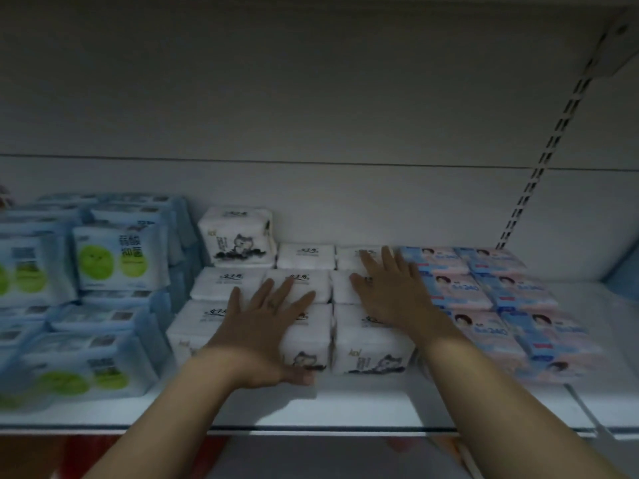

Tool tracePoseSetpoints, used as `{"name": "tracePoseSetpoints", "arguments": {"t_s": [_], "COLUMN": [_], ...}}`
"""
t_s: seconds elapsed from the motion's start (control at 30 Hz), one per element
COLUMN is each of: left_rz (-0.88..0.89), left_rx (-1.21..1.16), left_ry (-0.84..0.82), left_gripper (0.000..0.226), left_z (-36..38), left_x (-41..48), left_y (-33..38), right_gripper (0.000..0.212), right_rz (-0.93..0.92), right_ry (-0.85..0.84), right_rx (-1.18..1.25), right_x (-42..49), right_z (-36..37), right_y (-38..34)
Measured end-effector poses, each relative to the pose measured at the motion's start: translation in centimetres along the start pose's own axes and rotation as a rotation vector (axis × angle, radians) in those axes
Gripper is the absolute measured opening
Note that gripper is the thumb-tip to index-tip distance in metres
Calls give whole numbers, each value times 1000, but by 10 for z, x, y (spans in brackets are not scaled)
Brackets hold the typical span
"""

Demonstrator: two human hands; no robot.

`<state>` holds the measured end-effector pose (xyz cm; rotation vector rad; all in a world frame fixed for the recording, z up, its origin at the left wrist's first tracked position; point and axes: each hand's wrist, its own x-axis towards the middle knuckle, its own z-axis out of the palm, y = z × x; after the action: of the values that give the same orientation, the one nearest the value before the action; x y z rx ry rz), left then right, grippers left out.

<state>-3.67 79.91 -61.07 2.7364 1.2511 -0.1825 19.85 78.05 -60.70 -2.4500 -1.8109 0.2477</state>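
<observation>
White tissue packs [370, 347] with a black cat drawing lie in rows in the middle of a white shelf [345, 406]. One more white pack [238, 236] sits on top at the back left of the group. My left hand [266, 323] lies flat with spread fingers on the front middle packs, its thumb against a pack's front face. My right hand [390, 288] rests flat with straight fingers on the right column of white packs, reaching to the back row.
Blue packs with green circles [114, 261] are stacked at the left. Pink and blue packs [498, 295] lie in rows at the right. A slotted upright rail [539, 174] runs up the back wall at the right. The shelf's front strip is bare.
</observation>
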Motion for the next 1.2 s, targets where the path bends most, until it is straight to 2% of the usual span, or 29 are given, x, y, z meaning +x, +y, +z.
{"name": "tracePoseSetpoints", "arguments": {"t_s": [0.17, 0.4, 0.53, 0.7, 0.8, 0.9, 1.0, 1.1, 1.2], "left_rz": [-30, -3, -4, 8, 33, 37, -3, -36, -72], "left_rx": [62, 84, 76, 66, 70, 99, 85, 68, 67], "left_ry": [120, 106, 97, 95, 77, 73, 58, 62, 38], "left_gripper": [98, 105, 99, 97, 99, 104, 108, 110, 110], "left_z": [16, 21, 19, 15, 9, 4, 0, -4, -2], "left_x": [12, 16, 14, 11, 6, -1, -7, -16, -27], "left_y": [3, -2, -1, 1, 2, -1, -4, -8, -13], "right_gripper": [61, 61, 59, 58, 56, 56, 60, 72, 88], "right_rz": [27, 16, -25, -20, -13, -27, -61, -33, -13], "right_ry": [-34, -31, -13, -78, -14, 56, 18, -29, -159], "right_rx": [21, 0, -28, -54, -50, 53, 159, 20, -49], "right_x": [17, 20, 19, 13, 4, -19, -51, -74, -86], "right_z": [12, 17, 14, 3, -5, -11, -15, -9, 6], "right_y": [-10, -11, -14, -13, -12, -12, -16, -27, -35]}}
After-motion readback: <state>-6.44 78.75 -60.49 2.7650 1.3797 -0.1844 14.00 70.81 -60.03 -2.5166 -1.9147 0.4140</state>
